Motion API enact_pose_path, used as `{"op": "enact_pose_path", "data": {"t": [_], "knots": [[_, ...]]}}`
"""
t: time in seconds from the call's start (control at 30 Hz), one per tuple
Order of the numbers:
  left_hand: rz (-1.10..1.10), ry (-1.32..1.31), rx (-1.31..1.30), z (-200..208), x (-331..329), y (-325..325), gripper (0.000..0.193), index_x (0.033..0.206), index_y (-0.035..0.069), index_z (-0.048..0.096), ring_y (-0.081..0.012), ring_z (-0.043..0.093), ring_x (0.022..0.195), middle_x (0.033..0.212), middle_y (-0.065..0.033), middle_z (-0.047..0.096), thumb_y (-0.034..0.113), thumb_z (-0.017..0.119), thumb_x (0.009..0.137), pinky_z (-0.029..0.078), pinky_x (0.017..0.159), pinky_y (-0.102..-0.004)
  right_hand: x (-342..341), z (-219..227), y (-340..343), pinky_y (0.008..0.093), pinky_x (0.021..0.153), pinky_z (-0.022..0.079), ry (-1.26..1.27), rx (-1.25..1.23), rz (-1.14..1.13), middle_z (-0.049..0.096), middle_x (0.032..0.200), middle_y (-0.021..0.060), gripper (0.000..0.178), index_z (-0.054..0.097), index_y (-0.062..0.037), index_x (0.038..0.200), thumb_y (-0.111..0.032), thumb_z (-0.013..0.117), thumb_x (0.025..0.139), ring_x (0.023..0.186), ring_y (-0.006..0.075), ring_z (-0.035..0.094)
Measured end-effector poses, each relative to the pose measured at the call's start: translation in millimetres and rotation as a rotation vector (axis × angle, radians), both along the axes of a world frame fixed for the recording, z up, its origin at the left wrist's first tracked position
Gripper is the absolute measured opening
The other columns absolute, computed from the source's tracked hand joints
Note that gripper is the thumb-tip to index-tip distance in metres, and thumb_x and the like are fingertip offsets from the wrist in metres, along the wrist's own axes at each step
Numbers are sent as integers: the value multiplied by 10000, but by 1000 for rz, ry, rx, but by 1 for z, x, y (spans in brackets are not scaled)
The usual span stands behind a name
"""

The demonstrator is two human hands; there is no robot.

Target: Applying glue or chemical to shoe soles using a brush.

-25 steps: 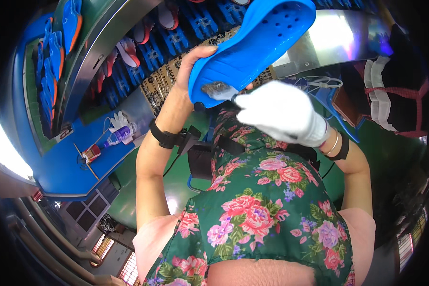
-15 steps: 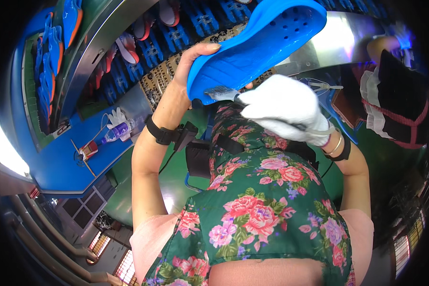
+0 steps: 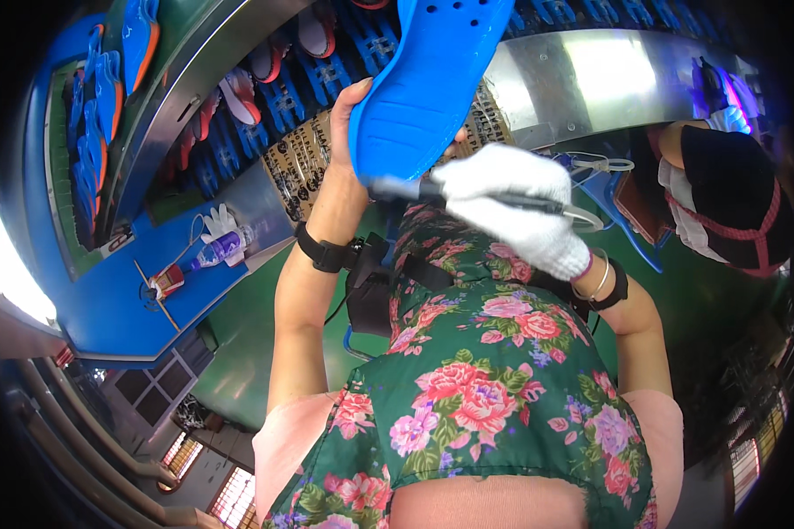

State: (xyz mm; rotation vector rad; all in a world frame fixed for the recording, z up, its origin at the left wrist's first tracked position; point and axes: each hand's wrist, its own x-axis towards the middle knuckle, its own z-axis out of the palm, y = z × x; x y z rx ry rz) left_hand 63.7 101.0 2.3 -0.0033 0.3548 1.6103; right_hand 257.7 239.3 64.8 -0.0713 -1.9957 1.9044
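A blue clog-shaped shoe piece point(image 3: 415, 115) with round holes toward its far end is held up in front of me. My left hand point(image 3: 348, 119), bare, grips it from below, thumb at the left edge and fingertips showing at the right edge. My right hand point(image 3: 516, 203), in a white knitted glove, is closed around the dark handle of a flat brush point(image 3: 395, 189). The bristles are at the near, rounded heel end of the shoe piece, by its lower rim. The far end runs out of the picture's top.
Behind the shoe piece runs a curved metal rail point(image 3: 591, 79) with blue racks and red-white shoes point(image 3: 240, 95). Blue, orange-edged soles point(image 3: 108, 93) stand at the left. A blue table point(image 3: 106, 304) carries a purple-labelled bottle point(image 3: 220, 249) and a red container point(image 3: 167, 280). Another person point(image 3: 732, 194) is at right.
The shoe piece has swung more upright, its far end moving left and up out of view. The brush has gone from inside the heel to its near rim, the right hand turning with it.
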Motion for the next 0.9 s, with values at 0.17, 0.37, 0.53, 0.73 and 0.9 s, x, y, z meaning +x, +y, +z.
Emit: {"op": "enact_pose_path", "data": {"t": [0.17,0.37,0.53,0.73,0.9], "knots": [[6,-123,72,-11,1,-11,1015,1561,-23,264,-482,579,1139,1461,-304,447,637,581,858,525,973,-580,1,7,4,310,821,583,-66,-235,260,769,989,97,154,781,-28,974,-40,802,822,919,175,733],[152,-60,-3,2,46,-4,878,1514,-46,352,-482,635,1109,1333,-304,565,593,466,922,561,920,-556,-24,8,66,321,814,576,59,276,-71,755,990,99,169,766,-41,1005,-26,772,836,906,179,721],[91,60,-100,8,54,-8,947,1544,10,321,-424,594,1080,1411,-262,501,605,609,867,517,872,-526,-53,10,104,350,767,560,314,763,-287,743,987,116,191,750,-61,1020,-30,753,831,857,268,696],[336,28,-341,31,46,-15,938,1521,-10,351,-431,608,1072,1352,-245,557,637,561,874,510,959,-572,-9,17,12,396,763,564,241,652,9,737,1036,86,263,753,-124,1073,-49,736,822,869,279,692],[363,-17,98,31,30,-38,1042,1583,19,234,-506,551,1229,1514,-283,401,675,596,858,525,968,-604,1,43,21,337,824,577,-70,-339,167,760,1004,127,129,774,-19,930,-5,787,802,897,196,723]]}}
